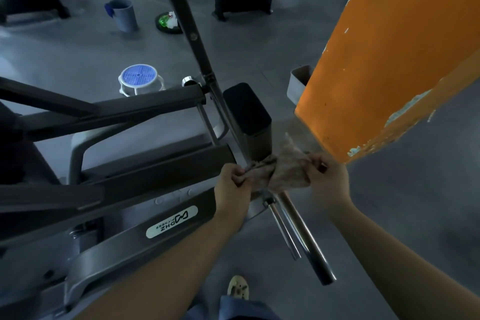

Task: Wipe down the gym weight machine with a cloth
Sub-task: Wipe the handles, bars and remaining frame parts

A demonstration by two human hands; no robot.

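Observation:
A grey weight machine [130, 215] with a white logo label fills the left and centre. A chrome bar [306, 236] sticks out toward me beside a thinner rod. A brownish cloth [285, 169] is wrapped over the bar where it meets the frame, below a dark rectangular pad [246, 109]. My left hand [232, 184] grips the cloth's left end. My right hand [327, 176] pinches its right end. The cloth is stretched between them across the bar.
An orange pillar [389, 60] stands close on the right. On the floor behind lie a grey-blue cup [124, 14], a white bucket with a blue strainer lid [140, 80] and a dark plate with a green item [167, 23]. My foot [238, 287] is below.

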